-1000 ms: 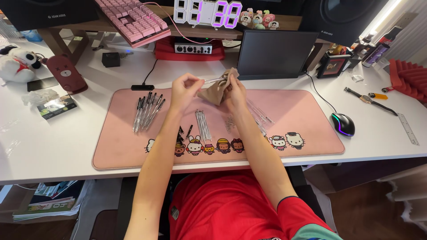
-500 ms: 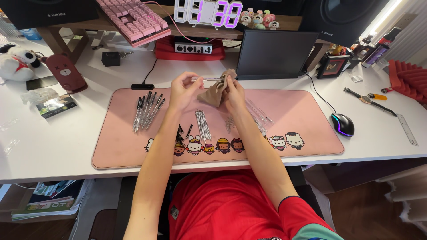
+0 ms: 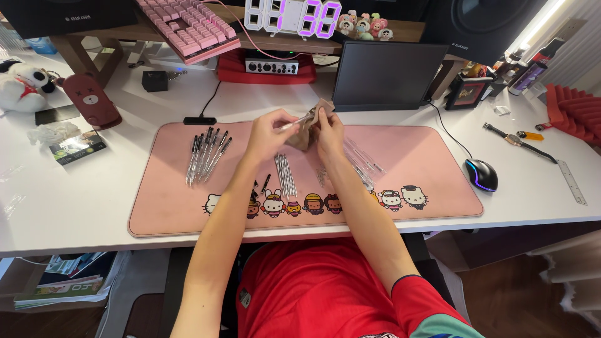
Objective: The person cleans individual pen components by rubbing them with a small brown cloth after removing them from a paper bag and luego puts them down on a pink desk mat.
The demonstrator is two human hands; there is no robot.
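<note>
Over the past second not much has shifted: left hand point(image 3: 270, 133) still pinches a thin pen part, right hand point(image 3: 328, 128) still grips the small brown pouch point(image 3: 308, 129) mid-frame above the pink mat point(image 3: 175, 213), so loading continues.

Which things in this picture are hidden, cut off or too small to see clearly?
All in the head view:
- Pouch: mostly covered by the left hand and right hand; its inside is hidden.
- Thin part in the left fingers: too small to identify.
- Clear pieces on the mat: partly behind the right forearm.
- Keyboard: cut off by the top edge.
- Books: partly under the desk.
</note>
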